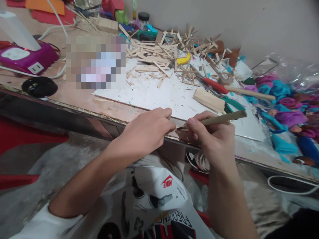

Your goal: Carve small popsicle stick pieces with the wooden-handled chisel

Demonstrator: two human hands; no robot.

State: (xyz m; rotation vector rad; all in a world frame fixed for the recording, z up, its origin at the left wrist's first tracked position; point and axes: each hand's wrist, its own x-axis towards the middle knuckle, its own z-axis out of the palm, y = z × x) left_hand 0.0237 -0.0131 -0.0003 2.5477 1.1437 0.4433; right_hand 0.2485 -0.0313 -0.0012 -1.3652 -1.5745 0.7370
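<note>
My right hand (pixel 211 132) is closed round a wooden-handled tool (pixel 223 118), whose thin dark tip points left over the table's front edge. Close to that tip, my left hand (pixel 152 127) has its fingers curled together at the edge. A small pale sliver of wood (pixel 183 130) shows between the hands; whether my left fingers pinch it is hidden. Behind the hands lies a white board (pixel 159 96), with a heap of wooden sticks (pixel 154 54) on its far part. A pale wood block (pixel 208 99) rests behind my right hand.
Red-handled pliers (pixel 215 85) and a yellow piece (pixel 183 59) lie by the sticks. Colourful cloth pieces (pixel 286 109) fill the right side. At left are a purple power strip (pixel 30 58), a black round lid (pixel 40 87) and cables. A blurred patch covers part of the table.
</note>
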